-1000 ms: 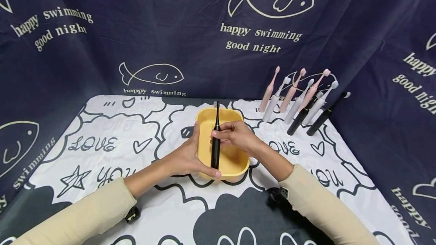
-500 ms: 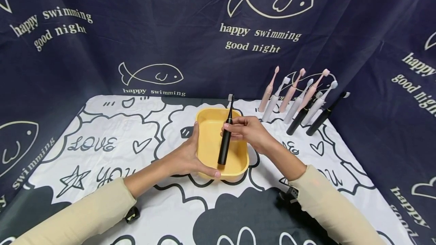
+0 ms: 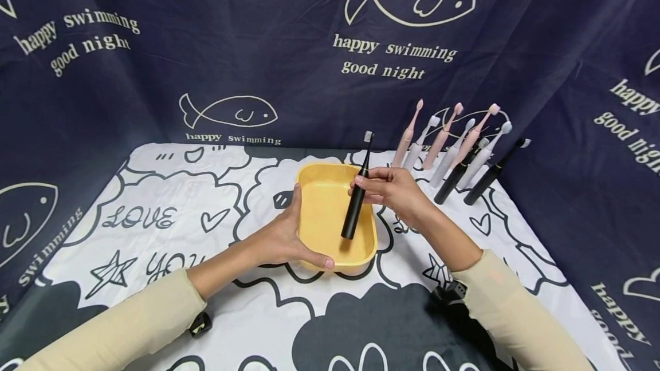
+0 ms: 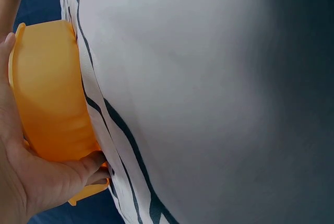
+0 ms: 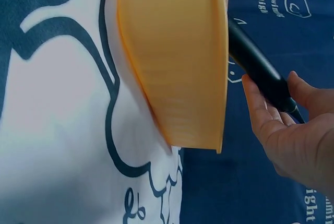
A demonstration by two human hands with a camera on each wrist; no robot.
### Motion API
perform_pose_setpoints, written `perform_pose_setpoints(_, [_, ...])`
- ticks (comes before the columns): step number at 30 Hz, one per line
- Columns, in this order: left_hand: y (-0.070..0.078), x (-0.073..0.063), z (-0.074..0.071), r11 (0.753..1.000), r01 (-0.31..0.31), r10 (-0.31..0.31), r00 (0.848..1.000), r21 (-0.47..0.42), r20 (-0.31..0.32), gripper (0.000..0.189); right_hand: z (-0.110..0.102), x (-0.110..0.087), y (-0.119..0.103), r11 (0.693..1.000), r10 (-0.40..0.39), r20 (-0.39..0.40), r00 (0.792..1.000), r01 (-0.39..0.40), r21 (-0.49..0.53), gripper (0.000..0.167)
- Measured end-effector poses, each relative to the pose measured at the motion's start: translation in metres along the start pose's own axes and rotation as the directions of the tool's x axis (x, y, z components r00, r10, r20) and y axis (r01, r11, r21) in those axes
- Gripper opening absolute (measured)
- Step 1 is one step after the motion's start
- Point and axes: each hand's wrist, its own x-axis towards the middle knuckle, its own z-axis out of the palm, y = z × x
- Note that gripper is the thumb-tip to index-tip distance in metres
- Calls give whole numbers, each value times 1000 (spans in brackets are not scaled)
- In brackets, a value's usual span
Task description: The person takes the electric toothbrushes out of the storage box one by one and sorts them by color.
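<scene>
My right hand [image 3: 394, 190] pinches a black electric toothbrush [image 3: 354, 208] by its upper handle, over the right side of a yellow plastic bin [image 3: 322, 233]. The brush head points up and away, and the handle's bottom end hangs within the bin's outline. In the right wrist view the toothbrush [image 5: 261, 67] passes partly behind the bin wall [image 5: 172, 62]. My left hand [image 3: 281, 239] grips the bin's near left corner, thumb along the front rim. Fingers [image 4: 94, 166] curl against the bin's outer wall [image 4: 52, 88] in the left wrist view. No other item shows inside the bin.
Several electric toothbrushes stand upright at the back right: pink [image 3: 404, 145], white [image 3: 479, 162] and black [image 3: 482, 188]. A patterned black-and-white cloth [image 3: 206, 199] covers the table. Dark blue fabric [image 3: 289, 44] with fish prints hangs behind and at the sides.
My right hand has moved right and slightly away with the black toothbrush, from over the bin's middle to its right rim. The toothbrush tilts more. The left hand and bin stay put.
</scene>
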Motion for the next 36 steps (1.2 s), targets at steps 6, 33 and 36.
perform_pose_setpoints(6, [0, 0, 0, 1000, 21, -21, 1000, 9, 0, 187, -8, -3, -5, 1000, -20, -14, 1000, 20, -16, 23])
perform_pose_setpoints(33, [3, -2, 1, 998, 48, -48, 999, 27, -5, 187, -37, -15, -14, 999, -34, -54, 998, 34, 14, 37])
perform_pose_setpoints(36, [3, -2, 1, 998, 61, -61, 998, 32, -6, 188, -39, -15, -14, 999, -37, -62, 997, 39, 26, 35])
